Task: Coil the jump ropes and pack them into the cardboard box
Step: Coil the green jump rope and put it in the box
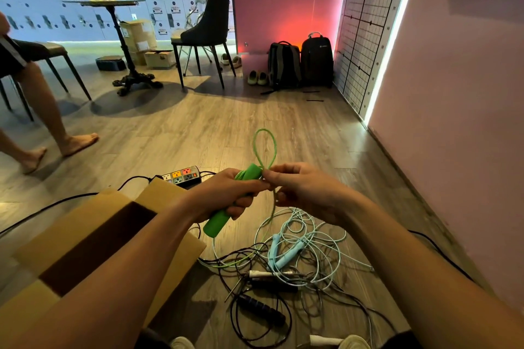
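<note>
- The cardboard box [68, 224] sits on the floor at the near left with its flaps spread. Its dark inside faces up and shows nothing packed. It lies just beside the person's left forearm, probably so a finished coil can be dropped in without reaching far.
- A loose tangle of ropes lies on the floor at near centre, right of the box. It includes a pale blue jump rope [280, 252], a black jump rope [261, 310] nearer the person, and a white handle [266, 273] between them. None of these is coiled, so most of the task seems to be ahead.
- The left hand [226, 195] is raised above the tangle. Its fingers are wrapped tightly round the green handles [218, 224], holding them as the core for the cord to wind onto.
- The right hand [300, 190] is touching the left. Its thumb and forefinger pinch the cord at the top of the handles and the other fingers are loosely curled, likely to keep tension on the wrap.
- The green cord [265, 147] stands up in a loop above the pinch. The rest trails down into the pile, so this coil looks only partly wound.
- A power strip [181, 176] lies just beyond the box, and its black cable runs off to the left.
</note>
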